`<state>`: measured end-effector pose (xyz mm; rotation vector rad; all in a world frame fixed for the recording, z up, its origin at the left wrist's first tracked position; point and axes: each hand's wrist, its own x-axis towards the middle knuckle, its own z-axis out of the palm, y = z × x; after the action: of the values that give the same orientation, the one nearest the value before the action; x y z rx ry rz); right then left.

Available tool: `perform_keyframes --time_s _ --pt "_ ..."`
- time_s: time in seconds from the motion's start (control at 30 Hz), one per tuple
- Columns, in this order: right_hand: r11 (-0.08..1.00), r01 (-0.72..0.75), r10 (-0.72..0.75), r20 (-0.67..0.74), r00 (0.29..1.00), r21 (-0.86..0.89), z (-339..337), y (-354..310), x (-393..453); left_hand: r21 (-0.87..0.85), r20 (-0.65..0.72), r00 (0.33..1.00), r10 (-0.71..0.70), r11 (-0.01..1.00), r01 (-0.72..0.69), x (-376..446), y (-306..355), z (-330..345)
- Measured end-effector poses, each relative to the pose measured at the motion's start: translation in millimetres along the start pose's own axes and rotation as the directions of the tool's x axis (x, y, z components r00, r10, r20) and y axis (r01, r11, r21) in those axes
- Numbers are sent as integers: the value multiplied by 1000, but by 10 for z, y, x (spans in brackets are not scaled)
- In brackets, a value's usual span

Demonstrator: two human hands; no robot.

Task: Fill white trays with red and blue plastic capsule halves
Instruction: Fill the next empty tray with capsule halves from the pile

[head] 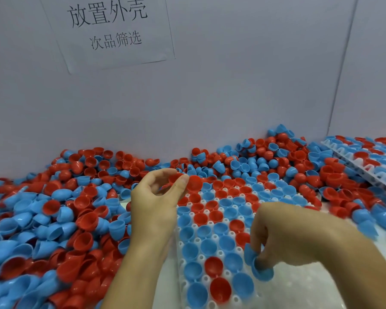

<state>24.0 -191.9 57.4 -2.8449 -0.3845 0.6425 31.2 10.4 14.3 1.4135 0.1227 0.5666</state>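
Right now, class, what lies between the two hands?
In the head view, the white tray, its cups holding red and blue halves, lies between the left hand and right hand.

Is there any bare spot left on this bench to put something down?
Only the white patch in front of the right hand, beside the tray. Left and far sides are buried in loose capsule halves; a second tray fills the far right.

Even soft light, blurred edges

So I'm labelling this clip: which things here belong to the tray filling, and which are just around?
In the job:
- white tray
- left hand pinching red halves
- right hand gripping blue halves
- loose pile

Just around:
- paper sign
- second filled tray
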Motion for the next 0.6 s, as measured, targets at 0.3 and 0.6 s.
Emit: perform_keyframes --time_s 0.3,0.6 --pt "997 -57 64 153 986 -53 80 -75 122 -202 40 995 -94 974 100 -12 41 20" --pt "988 71 -76 32 997 139 -51 239 72 -298 61 994 -93 949 107 -14 81 7"
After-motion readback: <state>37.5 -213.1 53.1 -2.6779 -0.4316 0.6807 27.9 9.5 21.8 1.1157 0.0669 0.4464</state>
